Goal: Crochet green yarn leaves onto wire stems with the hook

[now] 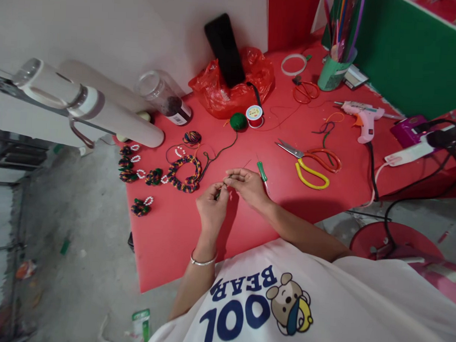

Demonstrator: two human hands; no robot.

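Observation:
My left hand (212, 205) and my right hand (247, 184) meet over the red table (173, 239), both pinched on a thin dark cord (217, 153) that trails back to a green yarn ball (238, 121). A woven multicoloured ring (185, 173) lies just left of my hands. A green-handled tool (262, 171) rests right beside my right hand. I wear a silver bangle on the left wrist.
Small woven pieces with white beads (138, 175) lie at the left edge. Yellow and orange scissors (310, 164), a glue gun (362, 118), a thread spool (254, 115), a red bag (234, 86), a jar (163, 96) and a cup of sticks (334, 70) stand around. Cables run at the right.

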